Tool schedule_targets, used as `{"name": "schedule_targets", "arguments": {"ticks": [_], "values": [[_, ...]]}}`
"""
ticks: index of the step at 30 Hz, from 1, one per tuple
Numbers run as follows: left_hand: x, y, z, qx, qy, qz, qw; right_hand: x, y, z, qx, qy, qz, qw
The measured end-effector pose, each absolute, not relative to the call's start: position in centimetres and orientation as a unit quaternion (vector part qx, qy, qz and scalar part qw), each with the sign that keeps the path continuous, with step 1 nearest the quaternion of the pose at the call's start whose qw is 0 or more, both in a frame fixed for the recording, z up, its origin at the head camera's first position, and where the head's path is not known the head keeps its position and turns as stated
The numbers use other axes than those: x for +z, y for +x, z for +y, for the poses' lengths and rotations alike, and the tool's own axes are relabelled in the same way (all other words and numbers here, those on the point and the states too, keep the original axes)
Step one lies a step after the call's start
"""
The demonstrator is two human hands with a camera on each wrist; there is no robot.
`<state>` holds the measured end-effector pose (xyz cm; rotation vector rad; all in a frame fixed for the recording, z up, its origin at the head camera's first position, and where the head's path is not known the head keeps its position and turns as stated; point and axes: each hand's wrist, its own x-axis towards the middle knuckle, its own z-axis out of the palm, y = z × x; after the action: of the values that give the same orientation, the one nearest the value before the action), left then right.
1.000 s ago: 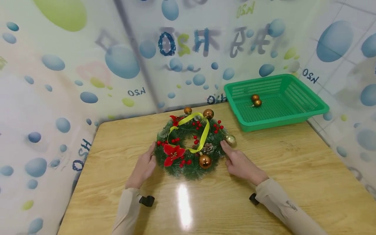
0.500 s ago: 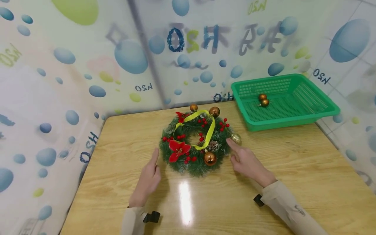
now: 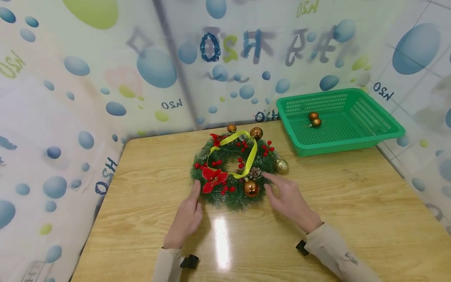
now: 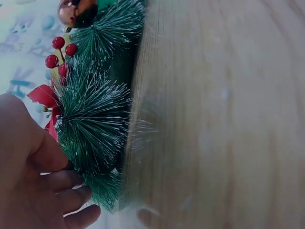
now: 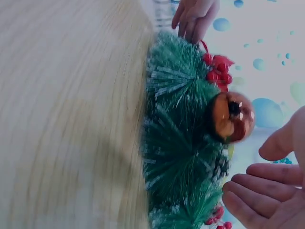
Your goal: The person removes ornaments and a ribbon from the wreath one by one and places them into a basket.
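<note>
The wreath [image 3: 235, 172] lies flat in the middle of the wooden table [image 3: 352, 203]. The left hand [image 3: 186, 219] touches its near-left edge with relaxed fingers, probably to steady it. The right hand [image 3: 289, 201], fingers loosely spread, holds nothing beside the bronze ball [image 3: 251, 188]. Far right, a green basket [image 3: 373, 117] keeps 2 balls.

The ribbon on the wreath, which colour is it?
The ribbon is yellow-green, best seen in the head view.
</note>
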<state>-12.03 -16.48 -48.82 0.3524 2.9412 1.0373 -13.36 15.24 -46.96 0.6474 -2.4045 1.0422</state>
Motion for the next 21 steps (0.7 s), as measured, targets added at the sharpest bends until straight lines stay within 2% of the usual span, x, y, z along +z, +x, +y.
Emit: {"name": "schedule_targets", "arguments": {"ticks": [9, 16, 21], "values": [[-48.4, -12.0, -16.5, 0.309, 0.108, 0.945, 0.008, -47.6, -12.3, 12.5, 0.354, 0.225, -0.883, 0.210], [-48.3, -11.9, -16.5, 0.312, 0.113, 0.943, 0.011, -48.4, -11.7, 11.0, 0.345, 0.209, -0.884, 0.235], [-48.1, -11.9, -16.5, 0.313, 0.107, 0.943, 0.019, -48.5, -11.9, 10.5, 0.345, 0.189, -0.890, 0.231]]}}
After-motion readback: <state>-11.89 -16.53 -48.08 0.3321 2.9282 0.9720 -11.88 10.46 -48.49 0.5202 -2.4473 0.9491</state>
